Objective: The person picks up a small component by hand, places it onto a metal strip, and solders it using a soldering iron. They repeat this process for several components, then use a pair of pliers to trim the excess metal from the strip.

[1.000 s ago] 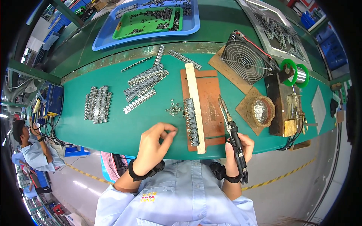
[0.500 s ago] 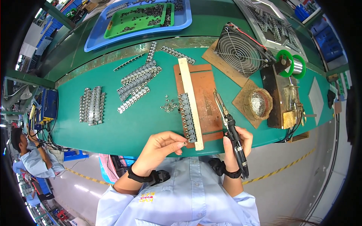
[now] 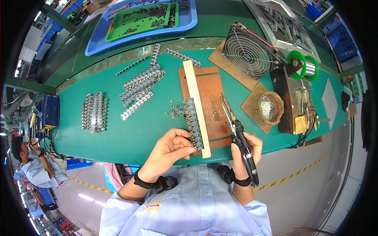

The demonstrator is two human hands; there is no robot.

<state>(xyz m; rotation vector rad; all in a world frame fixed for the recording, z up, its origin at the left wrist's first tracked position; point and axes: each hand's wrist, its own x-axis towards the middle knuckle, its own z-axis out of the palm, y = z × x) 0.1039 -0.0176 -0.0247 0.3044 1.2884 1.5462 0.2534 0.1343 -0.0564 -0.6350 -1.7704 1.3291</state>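
Observation:
My right hand (image 3: 250, 148) is closed round the black handle of a soldering iron (image 3: 238, 129), its metal tip raised over the reddish-brown board (image 3: 214, 105). My left hand (image 3: 170, 148) is closed, thumb and index finger together at the near end of a strip of small grey components (image 3: 192, 122); anything between the fingertips is too small to name. That strip lies along the left edge of a pale wooden bar (image 3: 195, 98), which rests on the board. Left of the strip is a small heap of tiny metal parts (image 3: 173, 111).
More component strips lie at the left (image 3: 94, 112) and centre-left (image 3: 141, 84). Farther back stands a blue tray (image 3: 92, 46) holding a green tray. At the right are a black fan (image 3: 250, 53), a round solder-filled pot (image 3: 271, 108) and a solder wire spool (image 3: 310, 69).
The left fingertips have shifted slightly up against the strip's near end; the tiny piece seen at them before is now hard to make out. The soldering iron has moved slightly left.

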